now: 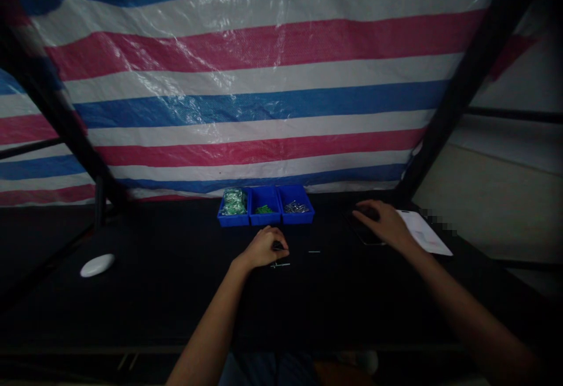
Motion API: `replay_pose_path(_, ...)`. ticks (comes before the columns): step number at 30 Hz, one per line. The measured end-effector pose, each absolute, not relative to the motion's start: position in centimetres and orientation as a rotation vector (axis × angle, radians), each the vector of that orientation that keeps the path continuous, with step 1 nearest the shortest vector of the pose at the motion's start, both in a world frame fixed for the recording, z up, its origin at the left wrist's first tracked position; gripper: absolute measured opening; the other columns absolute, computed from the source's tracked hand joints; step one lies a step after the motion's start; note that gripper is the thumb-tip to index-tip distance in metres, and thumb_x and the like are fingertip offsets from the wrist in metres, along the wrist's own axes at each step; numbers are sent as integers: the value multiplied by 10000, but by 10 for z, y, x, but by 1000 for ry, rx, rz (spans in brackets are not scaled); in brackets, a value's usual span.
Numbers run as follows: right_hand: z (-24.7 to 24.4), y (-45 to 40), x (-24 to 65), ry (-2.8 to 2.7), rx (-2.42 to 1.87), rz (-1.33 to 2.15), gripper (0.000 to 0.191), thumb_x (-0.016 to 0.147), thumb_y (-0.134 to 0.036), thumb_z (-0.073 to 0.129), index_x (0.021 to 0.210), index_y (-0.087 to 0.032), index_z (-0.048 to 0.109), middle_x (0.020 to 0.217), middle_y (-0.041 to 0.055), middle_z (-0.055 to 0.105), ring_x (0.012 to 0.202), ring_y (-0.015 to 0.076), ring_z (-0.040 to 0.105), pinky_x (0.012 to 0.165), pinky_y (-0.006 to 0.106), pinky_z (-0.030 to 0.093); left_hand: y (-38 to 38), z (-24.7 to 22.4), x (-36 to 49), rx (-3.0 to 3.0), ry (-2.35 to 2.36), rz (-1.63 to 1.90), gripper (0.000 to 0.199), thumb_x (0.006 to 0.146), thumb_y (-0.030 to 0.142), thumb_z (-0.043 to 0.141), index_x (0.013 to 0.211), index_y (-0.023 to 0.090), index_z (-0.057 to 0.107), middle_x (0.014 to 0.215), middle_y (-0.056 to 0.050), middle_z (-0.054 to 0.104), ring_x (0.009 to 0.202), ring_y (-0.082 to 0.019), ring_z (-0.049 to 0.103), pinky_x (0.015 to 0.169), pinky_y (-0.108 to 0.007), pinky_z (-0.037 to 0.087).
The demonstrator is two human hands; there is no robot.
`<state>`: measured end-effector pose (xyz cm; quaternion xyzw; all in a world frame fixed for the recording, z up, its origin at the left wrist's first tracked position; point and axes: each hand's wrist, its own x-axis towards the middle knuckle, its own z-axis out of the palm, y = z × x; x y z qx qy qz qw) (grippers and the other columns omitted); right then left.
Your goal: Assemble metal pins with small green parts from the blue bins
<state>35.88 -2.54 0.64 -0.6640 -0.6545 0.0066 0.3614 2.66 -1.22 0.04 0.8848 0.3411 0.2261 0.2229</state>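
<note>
My left hand (265, 247) rests low over the black table in front of the blue bins, its fingers curled together; what they hold, if anything, is too small and dark to tell. Just below its fingertips lies a thin metallic piece (281, 265). Another thin short piece (314, 251) lies a little to the right. My right hand (382, 220) is farther right, thumb and fingers apart, over a dark flat object (373, 239) beside a white sheet (426, 232). Nothing shows between its fingers.
Three joined blue bins (266, 218) stand at the table's back, holding green-and-clear packets, green pieces and small metal parts. A white oval object (97, 265) lies at the left. Dark frame posts flank a striped tarp (264, 104) behind the table (176, 304).
</note>
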Motion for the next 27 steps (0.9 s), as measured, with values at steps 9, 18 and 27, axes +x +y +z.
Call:
replay_pose_path(9,1,-38,271,-2251,-1372,658,197,603,-298,635,798,-282,661,720,-1,631,624,153,547,556,249,370,-11,-1,26,2436,977,675,123,683,300,605,727,196,653,834,-42,599,839,-187,512,793,-310,346)
replay_pose_path(18,11,-35,258,-2468,-1620,470,65,641,-245,597,694,-239,633,719,-10,631,662,136,564,562,221,341,-5,5,19,2407,1050,878,146,747,282,538,760,176,638,831,-38,622,814,-164,531,814,-305,347)
replay_pose_path(27,23,-18,227,-2331,-1293,595,130,763,-256,492,820,-205,597,727,-1,622,648,111,551,578,211,360,-1,2,23,2116,1006,970,283,781,374,473,776,143,636,783,-41,636,715,-145,553,672,-246,392)
